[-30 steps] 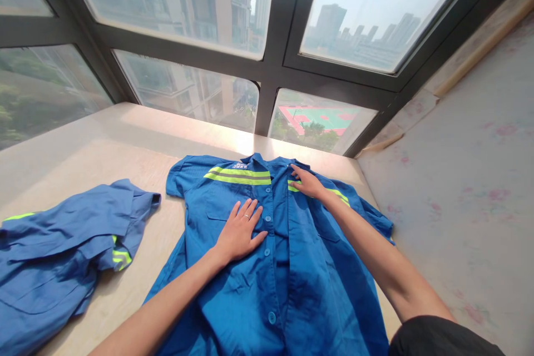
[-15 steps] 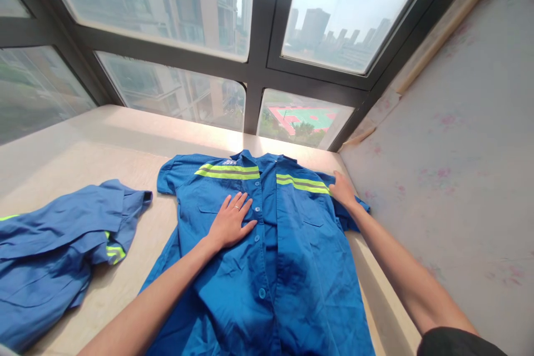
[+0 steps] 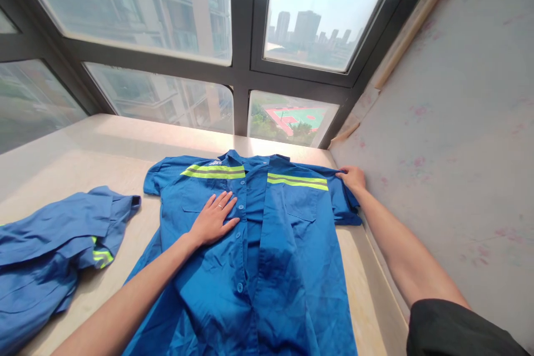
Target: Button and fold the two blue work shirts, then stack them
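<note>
A blue short-sleeved work shirt (image 3: 292, 267) with yellow-and-grey reflective bands lies spread on the pale wooden surface, collar toward the window and its button front unfastened. My left hand (image 3: 214, 218) rests flat on the chest panel beside the buttons, fingers spread, a ring on one finger. At the far right, my right hand (image 3: 351, 178) pinches the upper edge of the shirt's sleeve between thumb and fingers. The sleeve's cloth hangs below that hand, close to the wall. The bottom hem is out of view.
Another blue garment (image 3: 54, 239) with reflective strips lies crumpled on the left. Grey window frames (image 3: 242, 75) border the wooden surface (image 3: 104, 147) at the back. A flowered papered wall (image 3: 450, 122) rises close along the right side.
My right hand has drawn the sleeve outward to the right, so the band and chest pocket there lie flatter. My left hand stays on the shirt. The view has shifted slightly.
</note>
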`<action>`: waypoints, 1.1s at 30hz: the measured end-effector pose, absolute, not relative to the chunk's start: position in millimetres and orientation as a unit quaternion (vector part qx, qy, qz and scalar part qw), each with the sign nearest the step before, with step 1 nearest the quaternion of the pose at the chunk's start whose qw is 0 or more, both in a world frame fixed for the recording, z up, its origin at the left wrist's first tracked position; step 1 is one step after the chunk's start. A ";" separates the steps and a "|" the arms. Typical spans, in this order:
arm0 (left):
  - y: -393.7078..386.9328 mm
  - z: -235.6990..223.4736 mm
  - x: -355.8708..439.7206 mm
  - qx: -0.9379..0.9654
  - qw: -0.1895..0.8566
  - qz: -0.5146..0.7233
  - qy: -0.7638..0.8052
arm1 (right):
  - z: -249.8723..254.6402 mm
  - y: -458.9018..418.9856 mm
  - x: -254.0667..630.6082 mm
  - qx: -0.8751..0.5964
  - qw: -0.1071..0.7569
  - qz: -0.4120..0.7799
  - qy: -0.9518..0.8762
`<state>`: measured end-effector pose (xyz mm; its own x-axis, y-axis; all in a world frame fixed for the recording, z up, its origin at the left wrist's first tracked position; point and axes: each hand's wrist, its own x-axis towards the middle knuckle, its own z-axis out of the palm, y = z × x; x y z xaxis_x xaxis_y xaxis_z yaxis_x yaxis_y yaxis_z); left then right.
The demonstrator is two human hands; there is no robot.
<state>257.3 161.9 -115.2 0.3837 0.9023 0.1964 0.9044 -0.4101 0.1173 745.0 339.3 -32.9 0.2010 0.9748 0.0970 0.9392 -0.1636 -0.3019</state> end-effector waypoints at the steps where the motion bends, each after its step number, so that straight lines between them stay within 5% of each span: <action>1: 161.9 -115.6 257.2 -0.832 0.006 -0.114 -0.543 | -30.8 341.3 745.6 -0.763 0.159 0.045 -0.625; 15: 162.0 -113.3 260.4 -0.831 -0.001 -0.098 -0.547 | -90.9 281.8 681.9 -0.580 0.149 -0.115 -0.792; 22: 159.8 -109.4 262.3 -0.830 -0.007 -0.094 -0.550 | -130.1 268.2 714.2 -0.610 0.148 -0.028 -0.778; 33: 135.7 -94.1 286.7 -0.797 0.027 -0.070 -0.599 | -81.2 229.0 651.3 -0.581 0.038 -0.142 -0.801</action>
